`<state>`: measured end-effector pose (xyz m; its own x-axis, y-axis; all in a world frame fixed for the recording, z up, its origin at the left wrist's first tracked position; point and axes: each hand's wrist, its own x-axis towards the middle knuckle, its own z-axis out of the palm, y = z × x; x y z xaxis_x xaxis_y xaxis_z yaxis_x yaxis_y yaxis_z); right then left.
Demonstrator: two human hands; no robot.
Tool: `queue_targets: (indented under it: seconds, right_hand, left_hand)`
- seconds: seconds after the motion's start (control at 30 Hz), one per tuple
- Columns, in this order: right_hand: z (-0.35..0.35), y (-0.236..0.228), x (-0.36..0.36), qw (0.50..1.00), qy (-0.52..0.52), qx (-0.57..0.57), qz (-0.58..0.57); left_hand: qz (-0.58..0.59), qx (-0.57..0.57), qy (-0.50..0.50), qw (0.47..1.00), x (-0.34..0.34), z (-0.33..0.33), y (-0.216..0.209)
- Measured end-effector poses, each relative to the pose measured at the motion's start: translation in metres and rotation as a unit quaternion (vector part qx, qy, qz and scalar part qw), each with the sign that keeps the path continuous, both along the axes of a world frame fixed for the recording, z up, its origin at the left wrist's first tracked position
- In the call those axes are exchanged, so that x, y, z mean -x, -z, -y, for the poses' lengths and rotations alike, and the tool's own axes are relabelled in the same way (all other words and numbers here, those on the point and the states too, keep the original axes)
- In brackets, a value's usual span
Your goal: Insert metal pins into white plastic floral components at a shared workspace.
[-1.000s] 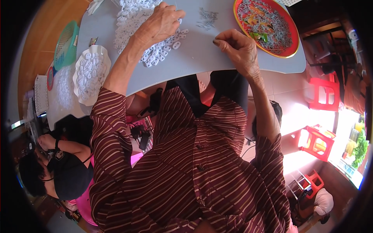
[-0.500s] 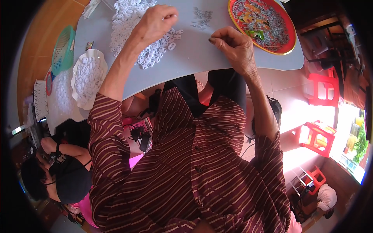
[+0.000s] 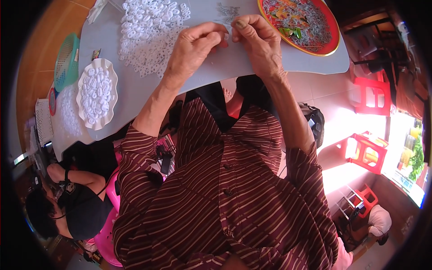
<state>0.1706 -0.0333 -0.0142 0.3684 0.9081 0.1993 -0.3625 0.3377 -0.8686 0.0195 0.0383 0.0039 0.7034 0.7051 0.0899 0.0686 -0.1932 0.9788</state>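
Over the grey table my two hands are close together, fingertips facing with a narrow gap. My left hand [image 3: 191,49] is closed in a pinch on a small white plastic piece, mostly hidden by the fingers. Thumb and forefinger are pressed together on my right hand [image 3: 262,47]; whatever they hold is too small to make out. Beside my left hand spreads a pile of white oval plastic pieces [image 3: 150,22] with holes. Just beyond my right hand lie several thin grey pins [image 3: 228,10]. More pins fill a round red tray [image 3: 336,36] with a gold rim.
A scalloped white dish [image 3: 113,74] of white pieces stands at the left, near a green basket [image 3: 67,63]. A person in dark clothes [image 3: 87,216] sits at lower left. Red plastic stools [image 3: 375,96] stand on the floor to the right, past the table's edge.
My left hand has moved right and slightly nearer, away from the pile. My right hand has shifted a little left and farther, so the hands have come together.
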Motion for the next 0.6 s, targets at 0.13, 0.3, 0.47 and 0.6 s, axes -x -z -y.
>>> queue_targets:
  seconds: [0.13,0.3,0.47,0.6]
  right_hand:
    - [0.005,0.0,-0.002,0.999,-0.017,0.004,0.035]
    - [0.001,0.001,0.004,0.998,0.021,-0.005,0.067]
    - [0.002,0.004,-0.002,1.0,-0.008,-0.005,-0.006]
    - [0.002,0.005,-0.002,1.0,-0.011,0.003,-0.009]
  left_hand:
    - [0.104,0.101,-0.032,0.989,-0.005,0.003,-0.001]
    - [0.03,0.045,0.008,0.998,-0.001,-0.004,0.003]
    - [0.025,0.13,0.023,0.991,-0.006,0.002,-0.008]
    - [0.118,0.22,-0.009,0.968,-0.007,0.008,-0.008]
